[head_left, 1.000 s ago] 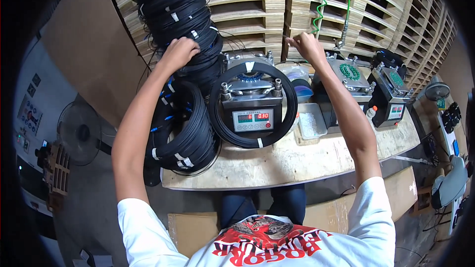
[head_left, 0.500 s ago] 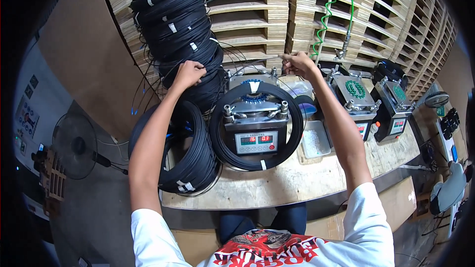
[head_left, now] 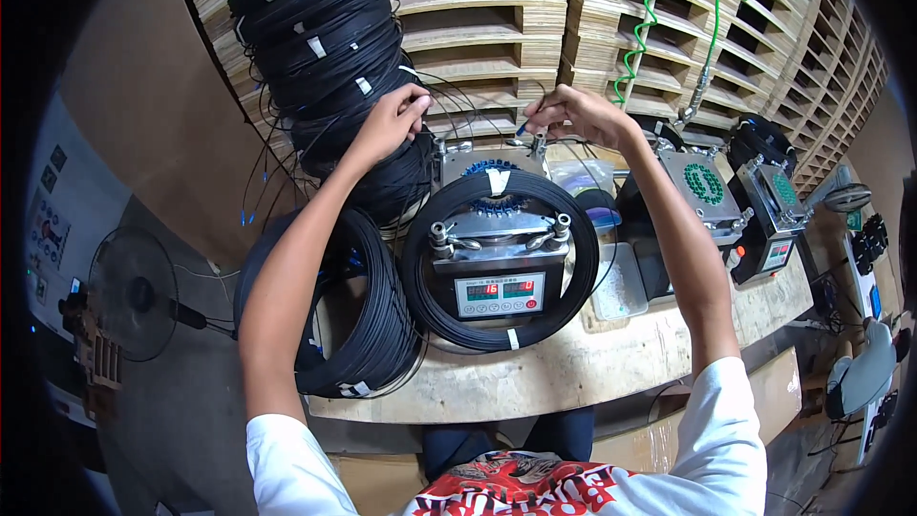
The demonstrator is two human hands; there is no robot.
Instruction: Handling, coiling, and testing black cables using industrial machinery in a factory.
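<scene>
wall of pallets [head_left: 468,38]: pale slatted wood, layered with dark gaps, rising behind the bench [head_left: 449,408].
bench: worn, stained plywood, its front edge bowed by the wide lens.
tall stack [head_left: 320,57]: matte black cable coils heaped at left, bound with white tape, thin strands springing from the sides.
lower stack [head_left: 373,334]: round black coils with a hollow middle, at the bench's left end; the left forearm crosses in front.
cable loop [head_left: 588,258]: smooth black ring, taped white at top and bottom, standing before the front machine [head_left: 500,296] and blocking parts of it.
front machine: dark body, silver metal top, lit panel framed by the loop.
fan [head_left: 129,291]: round dark cage, left of the bench.
further machines [head_left: 702,182]: two at right, metal tops bearing green rings; the right forearm hides part of the nearer.
tray [head_left: 621,315]: shallow, clear, with whitish contents, right of the loop.
right hand [head_left: 578,117]: thumb and finger pinched narrow on a blue-tipped cable end [head_left: 522,130].
left hand [head_left: 394,119]: fingers curled beside the tall stack; cannot tell whether they grip a strand.
blue-tipped cable end: slim, at the right fingertips, near the front machine's far right corner.
</scene>
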